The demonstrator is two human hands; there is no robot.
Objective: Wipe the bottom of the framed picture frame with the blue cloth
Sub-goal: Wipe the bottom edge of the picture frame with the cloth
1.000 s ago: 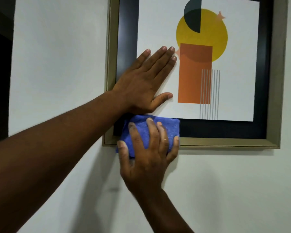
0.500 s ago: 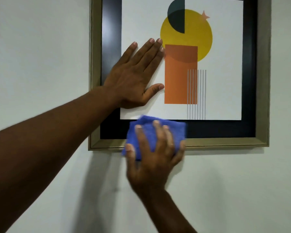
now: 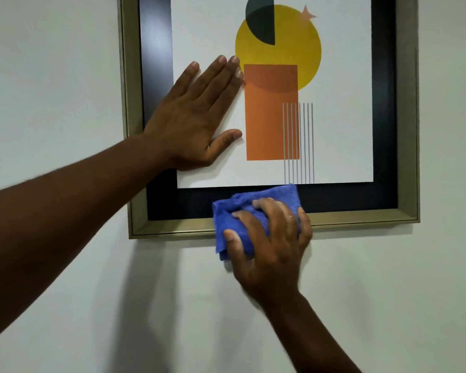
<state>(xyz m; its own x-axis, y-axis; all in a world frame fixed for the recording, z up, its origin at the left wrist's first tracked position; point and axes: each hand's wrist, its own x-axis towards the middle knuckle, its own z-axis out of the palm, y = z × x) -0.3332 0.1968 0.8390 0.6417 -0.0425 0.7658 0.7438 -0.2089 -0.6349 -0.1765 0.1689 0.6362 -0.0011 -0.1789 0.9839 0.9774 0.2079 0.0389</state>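
Note:
A picture in a gold frame [image 3: 361,218] with a black inner border hangs on the white wall. Its print shows a yellow circle, an orange rectangle and thin grey lines. My left hand [image 3: 197,117] lies flat and open against the glass at the lower left of the print. My right hand [image 3: 269,243] grips a bunched blue cloth [image 3: 232,227] and presses it on the bottom rail of the frame, a little left of the rail's middle. The cloth covers part of the rail and the black border above it.
The white wall [image 3: 388,305] surrounds the frame on the left, right and below. My left forearm crosses the lower left corner of the frame. The frame's top edge is out of view.
My right hand has slid the blue cloth rightward along the bottom rail, from near the left corner toward the middle. My left hand stays flat on the glass.

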